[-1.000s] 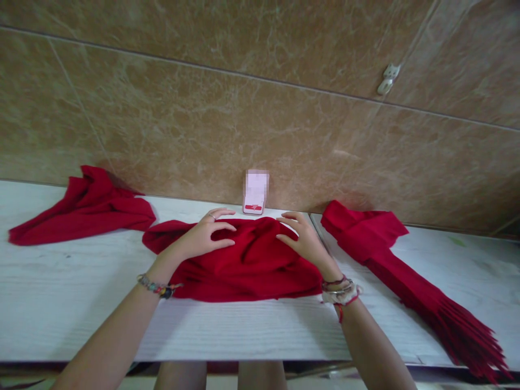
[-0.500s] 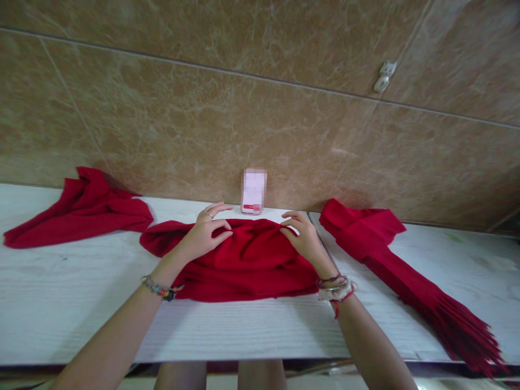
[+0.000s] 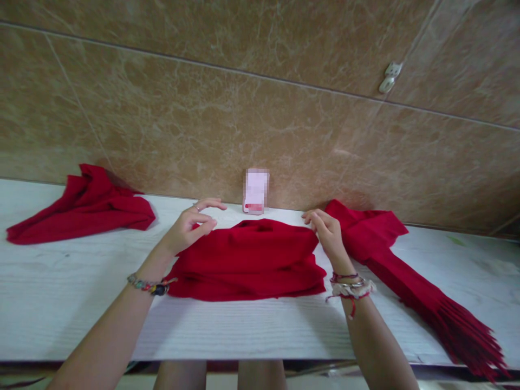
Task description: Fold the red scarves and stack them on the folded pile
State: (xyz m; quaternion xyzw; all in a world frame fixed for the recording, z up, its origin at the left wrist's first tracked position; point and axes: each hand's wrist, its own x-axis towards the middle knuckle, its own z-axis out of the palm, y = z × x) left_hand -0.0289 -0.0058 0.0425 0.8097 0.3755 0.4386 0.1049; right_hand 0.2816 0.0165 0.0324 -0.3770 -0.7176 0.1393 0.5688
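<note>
A red cloth lies bunched in soft folds on the white wood-grain table in front of me. At its upper left corner is my left hand, with the index finger stretched out over the table and the thumb near a bent finger; I see no fabric between them. My right hand is at the cloth's upper right corner, fingers loosely bent and the thumb side touching or very close to the fabric. Its fingertips reach past the cloth's edge and show no fabric in them.
A red fringed scarf lies folded over itself at the right, its fringe by the front edge. Another crumpled red cloth sits at the left. A phone leans on the tiled wall, which holds a small white hook.
My hands have moved apart, left hand leftward and right hand rightward. The cloth's left flap no longer sticks out beyond my left wrist, and its top looks smoother.
</note>
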